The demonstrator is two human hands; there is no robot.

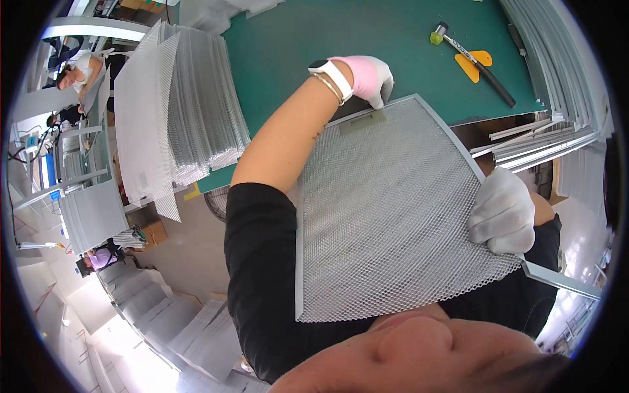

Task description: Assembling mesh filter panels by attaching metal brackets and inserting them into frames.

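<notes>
So the silvery mesh panel is right in front of this person's chest, its far end reaching over the near part of the green tabletop. There's a metal frame along some of its sides, but the side nearest the chest shows bare mesh. Right hand, in a whitish glove, has its fingers clamped on the frame at the right side, and a pale strip pokes out just below it. Left hand, pink and white glove, is up at the far edge with the fingers curled down; honestly can't tell if they're actually pinching anything. Right next to it there's a little rectangular plate on the mesh.

Over to the left sits a fat stack of mesh sheets. Far right of the tabletop: a hammer lying across a yellow scraper, and some long metal strips piled nearby.
</notes>
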